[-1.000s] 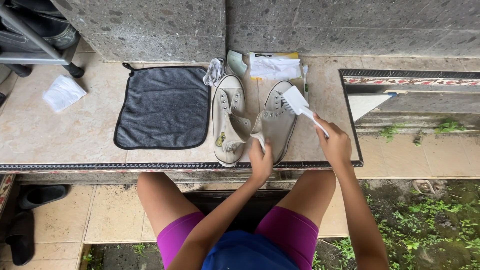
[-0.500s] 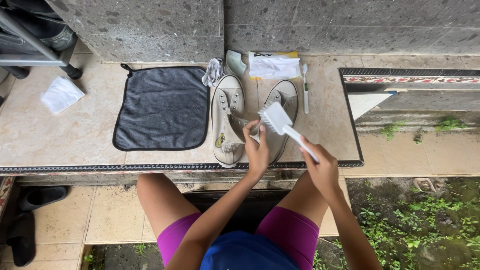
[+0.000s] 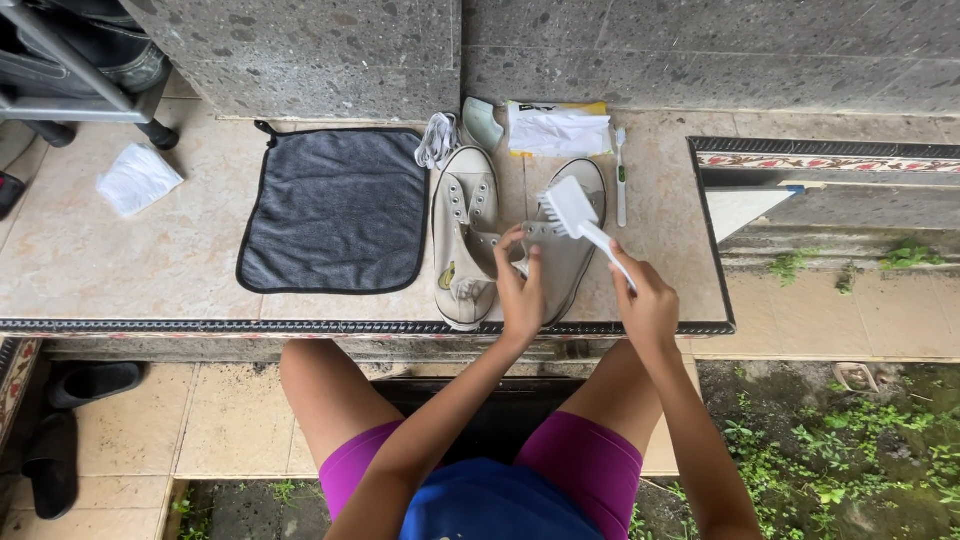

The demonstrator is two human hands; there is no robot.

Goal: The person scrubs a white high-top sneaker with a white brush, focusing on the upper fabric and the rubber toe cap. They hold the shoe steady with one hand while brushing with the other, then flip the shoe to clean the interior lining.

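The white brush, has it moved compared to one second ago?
Yes. The white brush in the right hand has shifted left, away from the toothbrush, and now sits over the right shoe.

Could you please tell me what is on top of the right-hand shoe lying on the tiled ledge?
On the right-hand shoe rests the left hand, gripping its upper. The right hand holds a white brush over its toe end. The part of the shoe beneath hand and brush is hidden.
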